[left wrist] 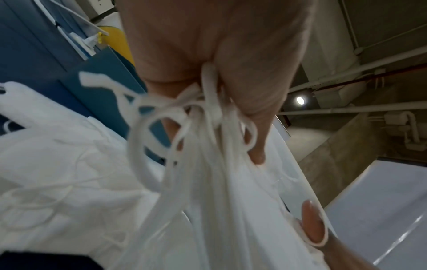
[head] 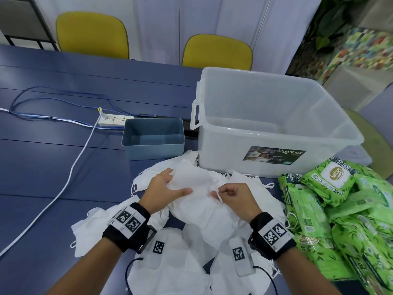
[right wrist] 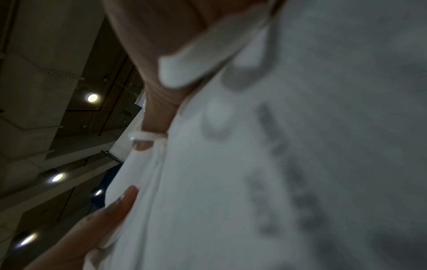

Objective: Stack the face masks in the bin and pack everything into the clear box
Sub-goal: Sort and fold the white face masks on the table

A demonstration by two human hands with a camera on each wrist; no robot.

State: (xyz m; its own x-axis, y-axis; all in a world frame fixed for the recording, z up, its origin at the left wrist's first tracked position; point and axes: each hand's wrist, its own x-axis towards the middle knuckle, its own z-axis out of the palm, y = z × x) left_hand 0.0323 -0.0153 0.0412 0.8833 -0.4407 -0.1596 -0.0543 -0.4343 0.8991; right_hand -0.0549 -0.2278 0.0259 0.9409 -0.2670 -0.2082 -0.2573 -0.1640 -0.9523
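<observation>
Here both hands grip masks above the table: left hand (head: 162,191) clutches a gathered bunch (head: 191,184), right hand (head: 232,198) pinches an ear loop, likely aligning them for the empty bin (head: 153,139) beside the clear box (head: 274,122).

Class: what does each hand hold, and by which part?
Left hand grips white face masks at their left end; right hand pinches an ear loop at their right end.

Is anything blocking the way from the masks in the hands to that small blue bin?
Nothing visible does. The left hand and right hand hold a bunch of masks above the loose pile. The blue bin stands open and empty just beyond, left of the clear box, with only more loose masks lying low between.
</observation>
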